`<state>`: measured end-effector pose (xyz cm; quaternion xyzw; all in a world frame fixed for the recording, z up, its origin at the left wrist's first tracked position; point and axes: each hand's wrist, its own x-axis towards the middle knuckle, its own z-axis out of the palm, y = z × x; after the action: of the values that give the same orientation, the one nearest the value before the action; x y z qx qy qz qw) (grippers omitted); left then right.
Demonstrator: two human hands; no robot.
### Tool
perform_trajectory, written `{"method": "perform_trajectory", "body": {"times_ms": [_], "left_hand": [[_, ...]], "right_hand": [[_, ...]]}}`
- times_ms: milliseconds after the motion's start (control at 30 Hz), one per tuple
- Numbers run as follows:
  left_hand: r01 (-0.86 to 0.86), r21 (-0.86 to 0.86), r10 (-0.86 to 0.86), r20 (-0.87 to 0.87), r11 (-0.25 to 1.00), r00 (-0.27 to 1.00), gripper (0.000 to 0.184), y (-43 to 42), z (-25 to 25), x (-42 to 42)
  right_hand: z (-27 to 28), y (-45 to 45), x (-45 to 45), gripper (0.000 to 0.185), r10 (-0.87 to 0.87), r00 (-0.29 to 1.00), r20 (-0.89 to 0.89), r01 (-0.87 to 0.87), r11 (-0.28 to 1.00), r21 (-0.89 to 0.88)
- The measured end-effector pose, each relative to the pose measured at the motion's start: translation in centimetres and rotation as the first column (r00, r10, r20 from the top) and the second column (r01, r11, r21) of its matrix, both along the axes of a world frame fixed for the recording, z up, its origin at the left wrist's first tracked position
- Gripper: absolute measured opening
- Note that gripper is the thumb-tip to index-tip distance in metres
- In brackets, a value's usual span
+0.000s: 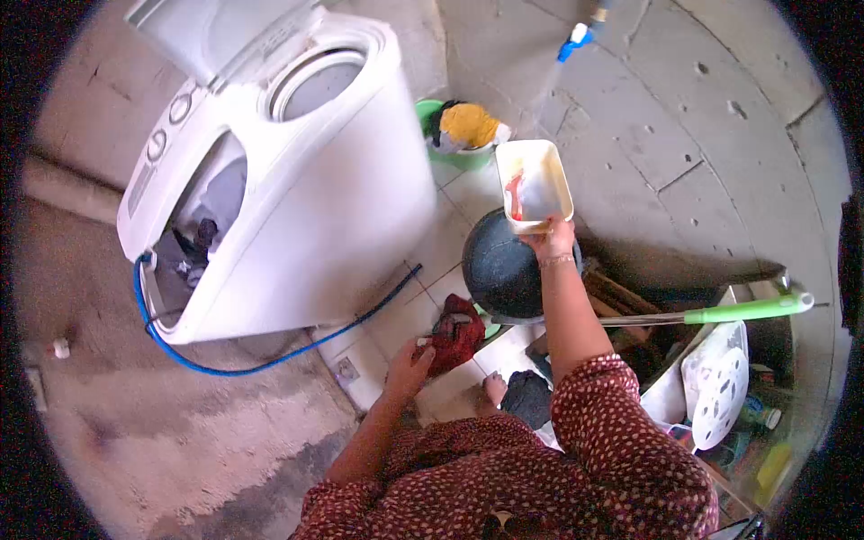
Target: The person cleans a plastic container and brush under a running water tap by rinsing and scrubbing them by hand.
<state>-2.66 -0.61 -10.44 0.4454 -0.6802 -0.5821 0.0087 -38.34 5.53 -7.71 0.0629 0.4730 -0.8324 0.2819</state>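
My right hand (pixel 551 239) grips the near end of a cream rectangular plastic tub (pixel 540 180), tilted so that its inside shows; an orange-red mark or thing of unclear kind is on its inner wall. Below the tub stands a round dark basin (pixel 500 274), partly hidden by my right forearm. Lower and to the left, my left hand (pixel 410 367) is closed on the edge of a dark red cloth (pixel 457 335), which hangs bunched over the tiles. Something small and whitish shows at the left fingers, too small to name.
A white twin-tub washing machine (pixel 360 198) with raised lid stands left, clothes in its near opening. A blue hose (pixel 270 362) curves across the floor. Behind are a green bucket (pixel 468 160) of laundry and a blue tap (pixel 576 41). A green-handled stick (pixel 747 309) juts out right.
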Motion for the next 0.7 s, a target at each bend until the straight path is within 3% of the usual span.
{"method": "perform_trajectory", "body": {"times_ms": [100,133,300,367,400,467,500,533,600,633,667,700], "left_hand": [[-0.018,0.000,0.018,-0.102,1.000,0.995,0.032,-0.2,0.4,0.3],[-0.010,0.035,0.013,-0.080,0.999,0.997,0.032,-0.4,0.6,0.4],[0.048,0.184,-0.056,0.041,0.982,0.998,0.032,-3.1,3.0,-0.7],[0.199,-0.001,-0.199,0.087,0.980,0.976,0.031,-5.9,-1.1,-2.9],[0.275,-0.084,-0.264,0.121,0.958,0.957,0.030,-7.1,-2.5,-3.9],[0.339,0.047,-0.340,0.004,0.940,0.940,0.034,-9.7,2.2,-11.2],[0.205,0.109,-0.205,-0.005,0.973,0.979,0.038,-10.2,3.1,-14.4],[0.067,0.167,-0.067,-0.004,0.984,0.998,0.042,-10.9,3.6,-17.3],[0.059,0.197,-0.065,0.021,0.979,0.998,0.057,-13.6,2.8,-23.1],[0.040,0.291,-0.025,-0.056,0.956,0.998,0.066,-14.4,3.4,-25.9],[0.029,0.387,0.022,-0.126,0.922,0.992,0.077,-15.1,4.1,-28.4],[0.050,0.407,0.007,-0.137,0.912,0.991,0.078,-15.8,4.5,-30.6]], "right_hand": [[1.4,-0.7,-2.4,0.043,-0.050,0.997,0.055,0.047,0.998,0.050],[0.0,-1.0,-3.6,0.042,-0.059,0.994,0.095,0.044,0.986,0.159],[-4.4,-1.7,-7.4,0.041,0.012,0.994,0.110,-0.022,0.996,0.086],[-5.8,-2.1,-8.8,0.040,0.065,0.995,0.079,-0.068,0.997,0.030],[-4.8,-2.9,-8.7,0.038,0.006,0.986,0.168,-0.023,0.995,0.100],[-5.9,-3.5,-9.1,0.038,-0.018,0.985,0.172,0.006,0.998,0.070],[-6.4,-3.8,-9.2,0.038,-0.029,0.985,0.172,0.020,0.998,0.054],[-3.4,-4.2,-8.5,0.040,-0.057,0.975,0.216,0.052,0.998,0.032],[-1.0,-4.8,-8.3,0.040,-0.041,0.984,0.175,0.034,0.998,0.043],[-0.5,-4.9,-8.6,0.041,-0.034,0.987,0.156,0.026,0.998,0.049],[-0.2,-5.1,-9.1,0.040,-0.044,0.983,0.178,0.013,0.985,0.174],[0.0,-5.2,-9.5,0.040,-0.035,0.983,0.182,0.006,0.987,0.159]]}}
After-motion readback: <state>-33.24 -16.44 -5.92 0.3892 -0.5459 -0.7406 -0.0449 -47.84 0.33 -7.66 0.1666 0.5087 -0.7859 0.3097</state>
